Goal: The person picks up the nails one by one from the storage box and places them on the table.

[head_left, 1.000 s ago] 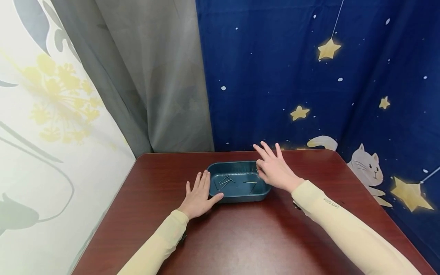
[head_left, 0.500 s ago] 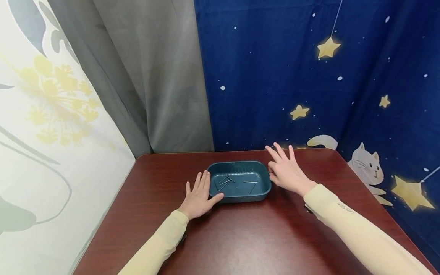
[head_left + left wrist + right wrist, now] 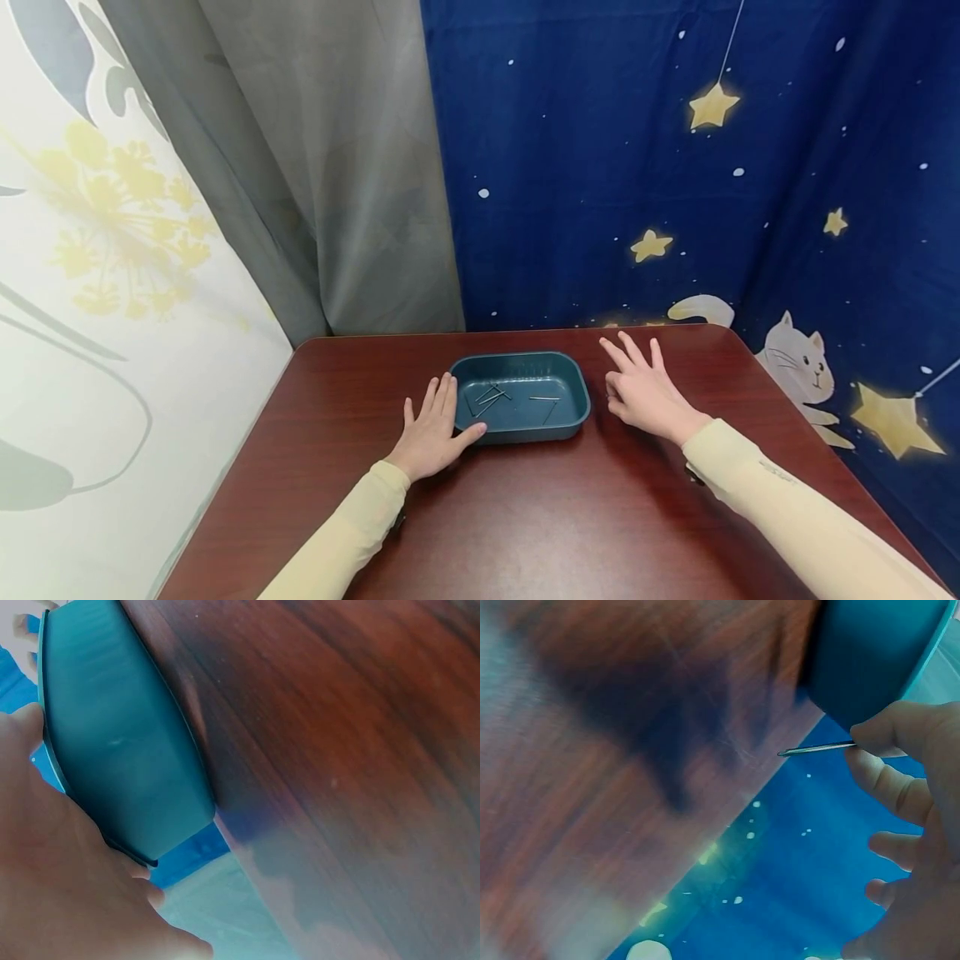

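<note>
A dark teal oblong tray (image 3: pixel 525 433) sits toward the back of the table. Several thin metal nails (image 3: pixel 491 398) lie in it, mostly at its left end, with a couple at the right. My left hand (image 3: pixel 429 437) rests against the tray's left end, fingers straight along the rim and thumb at the front corner. Just right of the tray, above the table, my right hand (image 3: pixel 647 396) pinches a nail (image 3: pixel 817 749) between thumb and index finger. Its other fingers are spread. The nail's pointed end sticks out in the right wrist view; in the head view it is hidden.
The reddish-brown wooden table (image 3: pixel 517 517) has rounded back corners. Behind it hang a grey curtain (image 3: pixel 375 183) and a blue curtain (image 3: pixel 570 167) with stars and a cat. A patterned white wall (image 3: pixel 112 400) borders the left side.
My right hand has moved right, from over the tray's right end to outside it, with the nail pinched. My left hand and the tray have stayed in place.
</note>
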Demonstrator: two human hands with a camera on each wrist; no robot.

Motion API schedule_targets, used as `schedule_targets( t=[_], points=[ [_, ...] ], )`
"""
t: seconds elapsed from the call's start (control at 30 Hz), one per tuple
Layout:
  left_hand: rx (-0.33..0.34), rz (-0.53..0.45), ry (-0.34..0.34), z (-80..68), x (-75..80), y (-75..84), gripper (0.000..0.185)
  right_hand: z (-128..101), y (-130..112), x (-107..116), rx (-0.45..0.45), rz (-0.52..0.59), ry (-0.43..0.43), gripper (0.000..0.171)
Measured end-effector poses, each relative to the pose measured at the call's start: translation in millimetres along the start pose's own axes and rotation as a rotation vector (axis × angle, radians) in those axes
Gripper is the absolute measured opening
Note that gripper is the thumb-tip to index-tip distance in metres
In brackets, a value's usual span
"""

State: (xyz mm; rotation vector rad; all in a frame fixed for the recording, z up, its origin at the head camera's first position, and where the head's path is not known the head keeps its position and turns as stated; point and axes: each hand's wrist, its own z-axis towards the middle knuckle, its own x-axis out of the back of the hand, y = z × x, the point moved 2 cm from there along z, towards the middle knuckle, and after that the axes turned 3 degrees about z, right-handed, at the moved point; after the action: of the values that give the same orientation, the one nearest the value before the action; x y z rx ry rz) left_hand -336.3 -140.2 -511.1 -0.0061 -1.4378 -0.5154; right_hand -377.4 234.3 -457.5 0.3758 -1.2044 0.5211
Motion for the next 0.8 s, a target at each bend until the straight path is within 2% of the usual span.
schedule_targets(
  t=[0.17, 0.47, 0.8],
  points=[
    [-0.001, 0.008, 0.0, -0.6, 1.4, 0.8, 0.104, -12, 4, -8, -0.031, 0.036, -0.042, 0.03],
    [-0.003, 0.002, -0.005, 1.4, -1.7, -1.6, 0.105, -27, 9, -22, -0.045, 0.057, -0.052, 0.033],
    [0.004, -0.001, 0.008, -1.4, 2.3, 1.9, 0.105, -38, 10, -30, -0.072, 0.069, -0.076, 0.035]
  ],
)
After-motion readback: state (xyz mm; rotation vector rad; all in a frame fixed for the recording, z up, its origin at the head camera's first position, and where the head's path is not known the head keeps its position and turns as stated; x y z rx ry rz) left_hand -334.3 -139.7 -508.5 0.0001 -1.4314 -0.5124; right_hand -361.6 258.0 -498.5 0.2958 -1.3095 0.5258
